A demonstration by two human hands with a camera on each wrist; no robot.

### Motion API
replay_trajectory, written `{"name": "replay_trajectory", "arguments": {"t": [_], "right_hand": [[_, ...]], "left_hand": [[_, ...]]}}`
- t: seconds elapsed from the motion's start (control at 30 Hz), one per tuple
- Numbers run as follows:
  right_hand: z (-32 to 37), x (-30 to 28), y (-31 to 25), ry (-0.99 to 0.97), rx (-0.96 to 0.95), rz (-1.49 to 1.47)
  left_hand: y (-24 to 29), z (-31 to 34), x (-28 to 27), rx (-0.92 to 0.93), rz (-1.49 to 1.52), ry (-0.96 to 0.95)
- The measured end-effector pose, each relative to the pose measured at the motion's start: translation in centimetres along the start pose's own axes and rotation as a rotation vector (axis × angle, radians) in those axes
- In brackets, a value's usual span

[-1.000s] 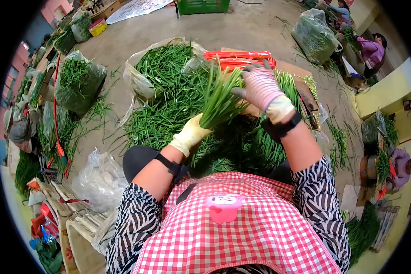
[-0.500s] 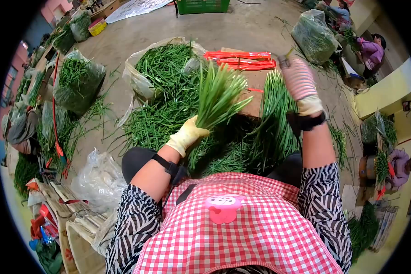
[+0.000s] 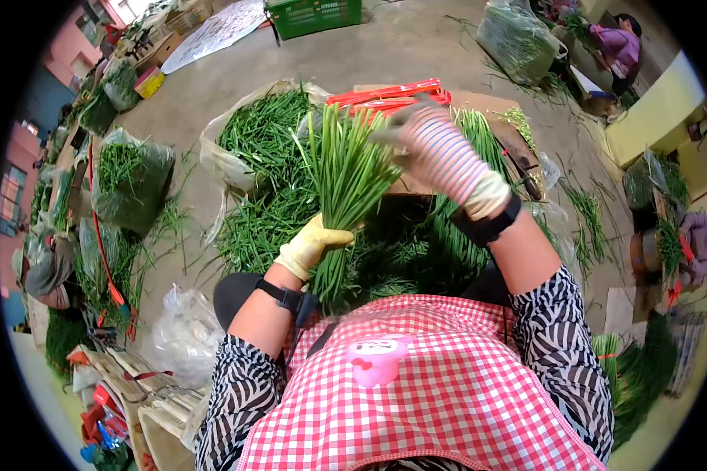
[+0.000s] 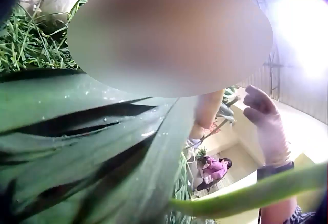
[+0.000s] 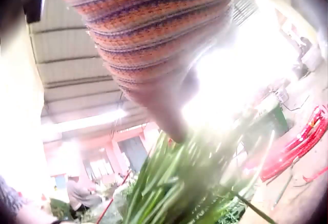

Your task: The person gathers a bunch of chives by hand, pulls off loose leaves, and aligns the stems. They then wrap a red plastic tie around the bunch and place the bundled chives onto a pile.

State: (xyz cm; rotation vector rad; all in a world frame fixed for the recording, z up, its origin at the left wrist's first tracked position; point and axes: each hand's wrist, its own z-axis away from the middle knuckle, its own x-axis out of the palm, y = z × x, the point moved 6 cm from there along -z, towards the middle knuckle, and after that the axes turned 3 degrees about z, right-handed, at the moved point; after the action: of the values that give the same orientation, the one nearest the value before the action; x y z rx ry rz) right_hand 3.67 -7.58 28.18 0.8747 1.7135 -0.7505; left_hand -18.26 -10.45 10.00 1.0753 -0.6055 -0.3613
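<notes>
My left hand, in a pale yellow glove, grips a bundle of long green stalks low down, their pale ends fanned upward. At the upper right edge of that bundle is my right hand, in a striped glove with grey fingertips; its fingers reach to the stalk tops. In the right wrist view the striped glove is over the blurred stalks. Broad green leaves fill much of the left wrist view, where the right hand shows with bent fingers. Whether it pinches a stalk is unclear.
Red strips lie on a board ahead, with more stalks at its right. A heap of greens spills from a plastic bag at left. A green crate stands far ahead; people sit at both sides.
My right hand swung out right from the bundle, then came back to its tops. The left hand's bundle stands more upright and slightly farther left. The head view has shifted.
</notes>
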Motion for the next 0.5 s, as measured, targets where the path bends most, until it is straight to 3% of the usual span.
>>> {"name": "replay_trajectory", "arguments": {"t": [0.07,0.13,0.2,0.23,0.27,0.33,0.43,0.5], "right_hand": [[0.0,1.5,-2.5,0.032,-0.139,0.054],[-0.4,1.6,-3.0,0.201,-0.235,0.158],[-0.7,1.0,-0.5,0.182,-0.056,0.082],[-0.4,0.2,1.2,0.416,-0.077,-0.030],[-0.1,-0.7,2.9,0.438,0.098,-0.157],[2.0,-3.1,5.4,0.609,0.246,-0.545],[3.7,-6.8,4.1,0.364,0.236,-0.831],[4.2,-5.6,0.2,0.005,-0.100,-0.573]], "left_hand": [[0.0,0.3,0.3,-0.026,-0.025,-0.028],[0.0,0.6,0.5,-0.032,-0.052,-0.081],[0.3,1.1,0.7,-0.006,0.022,-0.089],[0.6,1.4,0.7,0.024,0.013,-0.102],[1.0,1.7,0.9,0.054,0.003,-0.117],[0.9,1.8,0.7,0.039,0.027,-0.079],[-0.2,1.1,-0.3,-0.029,0.050,-0.029],[-0.6,0.9,-0.8,-0.036,0.057,-0.056]]}}
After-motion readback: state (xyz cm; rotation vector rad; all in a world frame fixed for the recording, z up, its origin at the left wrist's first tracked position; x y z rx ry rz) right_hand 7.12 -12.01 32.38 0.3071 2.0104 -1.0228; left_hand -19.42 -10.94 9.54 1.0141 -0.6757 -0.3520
